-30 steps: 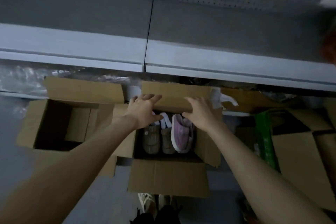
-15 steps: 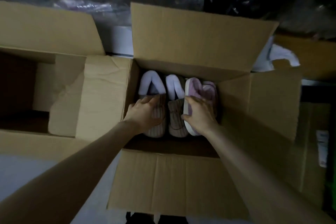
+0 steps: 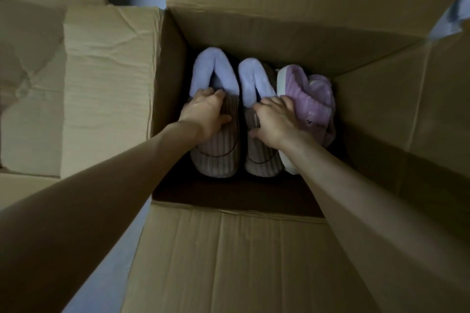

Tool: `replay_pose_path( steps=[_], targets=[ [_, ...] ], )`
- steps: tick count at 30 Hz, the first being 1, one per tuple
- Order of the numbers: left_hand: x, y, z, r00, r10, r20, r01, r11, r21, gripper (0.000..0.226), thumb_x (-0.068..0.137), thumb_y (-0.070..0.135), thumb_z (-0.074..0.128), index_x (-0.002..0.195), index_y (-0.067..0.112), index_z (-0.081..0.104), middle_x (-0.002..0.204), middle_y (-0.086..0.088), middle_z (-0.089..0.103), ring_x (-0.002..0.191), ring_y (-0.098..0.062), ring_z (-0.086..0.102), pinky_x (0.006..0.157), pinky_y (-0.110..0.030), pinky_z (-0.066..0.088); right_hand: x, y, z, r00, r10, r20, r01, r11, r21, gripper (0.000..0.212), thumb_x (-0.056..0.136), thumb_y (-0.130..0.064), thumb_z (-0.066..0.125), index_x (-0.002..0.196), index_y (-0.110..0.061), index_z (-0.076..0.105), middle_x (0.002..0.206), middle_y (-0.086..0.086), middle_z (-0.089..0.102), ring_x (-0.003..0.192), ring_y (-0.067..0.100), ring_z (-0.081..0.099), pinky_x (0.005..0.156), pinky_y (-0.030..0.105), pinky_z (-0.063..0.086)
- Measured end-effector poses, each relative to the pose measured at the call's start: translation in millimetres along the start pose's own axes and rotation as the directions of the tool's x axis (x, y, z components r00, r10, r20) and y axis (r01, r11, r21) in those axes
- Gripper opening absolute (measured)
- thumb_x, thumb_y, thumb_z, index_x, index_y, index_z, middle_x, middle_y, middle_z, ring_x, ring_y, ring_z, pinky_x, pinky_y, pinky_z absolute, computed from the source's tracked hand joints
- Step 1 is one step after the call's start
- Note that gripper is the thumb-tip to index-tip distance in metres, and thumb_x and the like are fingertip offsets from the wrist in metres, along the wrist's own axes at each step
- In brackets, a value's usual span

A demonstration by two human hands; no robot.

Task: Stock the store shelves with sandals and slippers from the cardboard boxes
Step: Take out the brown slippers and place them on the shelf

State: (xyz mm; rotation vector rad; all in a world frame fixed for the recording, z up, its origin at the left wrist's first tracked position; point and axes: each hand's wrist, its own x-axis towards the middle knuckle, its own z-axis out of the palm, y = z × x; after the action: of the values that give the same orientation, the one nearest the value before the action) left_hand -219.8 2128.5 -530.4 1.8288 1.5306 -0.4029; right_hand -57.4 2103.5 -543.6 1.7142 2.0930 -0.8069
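2 bare arms reach down into the open box [image 3: 254, 33]. Slippers sit side by side near the box's far wall. The left hand [image 3: 206, 114] curls its fingers around the brown slipper [image 3: 216, 152] by the box's left wall. The right hand [image 3: 274, 122] grips the middle brown slipper [image 3: 262, 162], touching the purple slipper [image 3: 314, 101].

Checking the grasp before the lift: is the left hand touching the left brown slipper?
Touching. The head view shows the left hand gripping the left brown slipper, fingers and thumb curled onto its ribbed top.
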Motion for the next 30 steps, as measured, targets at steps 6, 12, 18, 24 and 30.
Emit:
replay_pose_path(
  steps=[6, 12, 18, 24, 30],
  targets=[
    [-34, 7, -37, 0.995, 0.094, 0.018, -0.094, 0.995, 0.018, 0.048, 0.088, 0.029, 0.058, 0.131, 0.010, 0.045, 0.132, -0.016, 0.047, 0.126, -0.031, 0.040, 0.101, -0.043, 0.038, -21, -1, -22, 0.997, 0.066, 0.032, -0.070, 0.991, 0.118, 0.019, 0.088, -0.021, 0.053, 0.100, -0.010, 0.064, 0.109, 0.010, 0.062, 0.108, 0.029, 0.054, 0.084, 0.029, 0.037],
    [-87, 26, -99, 0.991, 0.132, -0.031, -0.133, 0.991, -0.030, 0.033, 0.086, 0.024, 0.060, 0.114, 0.007, 0.056, 0.116, -0.018, 0.055, 0.113, -0.032, 0.049, 0.093, -0.039, 0.042, -70, -22, -115, 0.987, 0.101, 0.124, -0.150, 0.851, 0.503, 0.018, 0.085, -0.014, 0.064, 0.102, -0.012, 0.066, 0.101, 0.007, 0.065, 0.098, 0.022, 0.059, 0.089, 0.034, 0.048],
    [-178, 61, -187, 0.990, 0.143, -0.007, -0.143, 0.986, -0.089, 0.034, 0.088, 0.022, 0.059, 0.118, 0.007, 0.056, 0.119, -0.015, 0.057, 0.112, -0.030, 0.050, 0.085, -0.029, 0.036, -149, -49, -212, 0.988, 0.100, 0.118, -0.149, 0.820, 0.553, 0.038, 0.081, -0.017, 0.071, 0.118, -0.020, 0.062, 0.111, 0.004, 0.064, 0.108, 0.021, 0.057, 0.096, 0.037, 0.046],
    [-298, 120, -318, 0.981, 0.188, -0.054, -0.191, 0.980, -0.056, 0.032, 0.087, 0.025, 0.062, 0.112, 0.006, 0.058, 0.109, -0.015, 0.059, 0.105, -0.030, 0.053, 0.074, -0.027, 0.035, -261, -85, -365, 0.998, 0.055, 0.027, -0.061, 0.835, 0.547, 0.035, 0.081, -0.010, 0.071, 0.116, -0.010, 0.062, 0.103, 0.006, 0.061, 0.099, 0.020, 0.058, 0.077, 0.027, 0.043],
    [-408, 184, -448, 0.936, 0.298, -0.188, -0.295, 0.955, 0.043, 0.029, 0.084, 0.028, 0.065, 0.098, 0.003, 0.059, 0.094, -0.014, 0.059, 0.092, -0.027, 0.055, 0.071, -0.029, 0.036, -373, -119, -522, 0.988, 0.056, -0.141, 0.010, 0.901, 0.433, 0.036, 0.078, -0.011, 0.072, 0.113, -0.013, 0.063, 0.101, 0.005, 0.061, 0.090, 0.015, 0.054, 0.063, 0.022, 0.040]
  ],
)
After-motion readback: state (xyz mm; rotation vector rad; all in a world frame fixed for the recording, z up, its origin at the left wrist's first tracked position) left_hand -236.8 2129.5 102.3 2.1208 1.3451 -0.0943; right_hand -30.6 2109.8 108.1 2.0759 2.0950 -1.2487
